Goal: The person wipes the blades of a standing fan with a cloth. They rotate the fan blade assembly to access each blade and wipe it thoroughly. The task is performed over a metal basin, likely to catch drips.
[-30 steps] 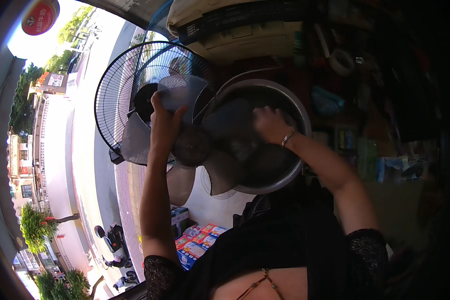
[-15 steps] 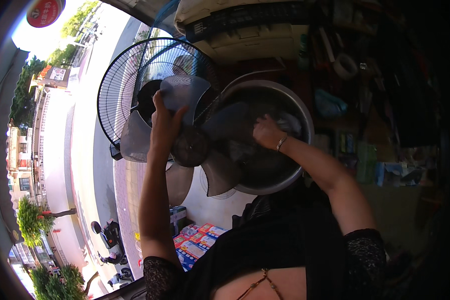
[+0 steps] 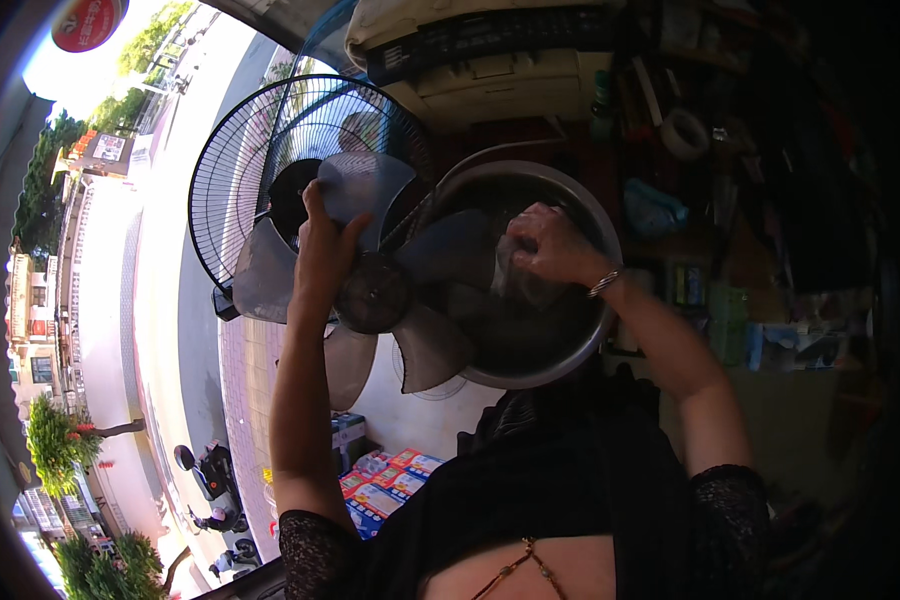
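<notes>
A fan blade wheel [image 3: 373,292] with several translucent grey blades is held up at a tilt, its right side over a round metal basin [image 3: 611,235]. My left hand [image 3: 322,245] grips one blade near the hub, thumb apart and the other fingers partly hidden. Over the basin, my right hand [image 3: 562,248] is closed on a wet-looking, pale, thin rag [image 3: 515,278] that hangs below the fingers. Dark water seems to lie in the basin, though shadow hides much of it. Behind the wheel stands a black wire fan guard [image 3: 232,130].
A beige drawer unit [image 3: 500,85] stands beyond the basin. At the right, shadowed clutter includes a tape roll [image 3: 686,133] and a light blue bag [image 3: 655,207]. Colourful packages [image 3: 395,487] lie low, left of my body. A street with a parked scooter [image 3: 215,485] shows at left.
My right hand has come up from the basin's inside, lifting the rag into view, and its wrist has shifted right. My left hand still grips the blade wheel, nearly unmoved.
</notes>
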`<state>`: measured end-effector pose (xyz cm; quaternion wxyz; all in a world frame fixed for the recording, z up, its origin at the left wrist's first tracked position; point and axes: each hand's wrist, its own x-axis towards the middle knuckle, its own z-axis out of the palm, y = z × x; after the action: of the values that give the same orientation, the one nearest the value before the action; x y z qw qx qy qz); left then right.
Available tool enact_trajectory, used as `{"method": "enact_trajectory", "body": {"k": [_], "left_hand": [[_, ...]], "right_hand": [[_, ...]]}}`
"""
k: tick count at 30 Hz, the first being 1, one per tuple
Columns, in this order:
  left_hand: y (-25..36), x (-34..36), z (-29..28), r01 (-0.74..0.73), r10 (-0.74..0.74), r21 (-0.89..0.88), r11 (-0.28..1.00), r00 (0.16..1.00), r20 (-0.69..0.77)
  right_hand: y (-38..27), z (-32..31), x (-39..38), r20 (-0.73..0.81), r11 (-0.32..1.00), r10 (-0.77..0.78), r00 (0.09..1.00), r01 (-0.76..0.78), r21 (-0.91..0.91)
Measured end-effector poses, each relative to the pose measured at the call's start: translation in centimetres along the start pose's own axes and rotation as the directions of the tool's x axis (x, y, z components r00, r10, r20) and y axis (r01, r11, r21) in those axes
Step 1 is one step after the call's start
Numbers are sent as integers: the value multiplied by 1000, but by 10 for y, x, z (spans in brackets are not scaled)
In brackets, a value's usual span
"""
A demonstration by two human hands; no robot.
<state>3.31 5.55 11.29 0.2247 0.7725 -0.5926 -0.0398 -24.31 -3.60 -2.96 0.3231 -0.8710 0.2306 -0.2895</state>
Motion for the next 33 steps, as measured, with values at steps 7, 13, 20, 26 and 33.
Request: {"method": "enact_trajectory", "body": {"k": [7, 13, 20, 26, 33], "left_hand": [[-2, 6, 10, -10, 10, 19, 1000, 999, 31], [33, 7, 14, 6, -4, -24, 1000, 996, 89], [38, 10, 15, 31, -28, -55, 998, 999, 45], [35, 10, 17, 5, -5, -50, 999, 1000, 17], [41, 3, 21, 11, -9, -83, 997, 1000, 24]], "right_hand": [[-24, -26, 8, 20, 330, 453, 891, -188, 925], [-73, 0, 35, -146, 769, 236, 961, -93, 633], [-80, 36, 32, -320, 972, -231, 919, 233, -32], [-51, 13, 50, -128, 766, -573, 809, 474, -435], [-44, 22, 63, 19, 814, -464, 886, 434, -385]]}}
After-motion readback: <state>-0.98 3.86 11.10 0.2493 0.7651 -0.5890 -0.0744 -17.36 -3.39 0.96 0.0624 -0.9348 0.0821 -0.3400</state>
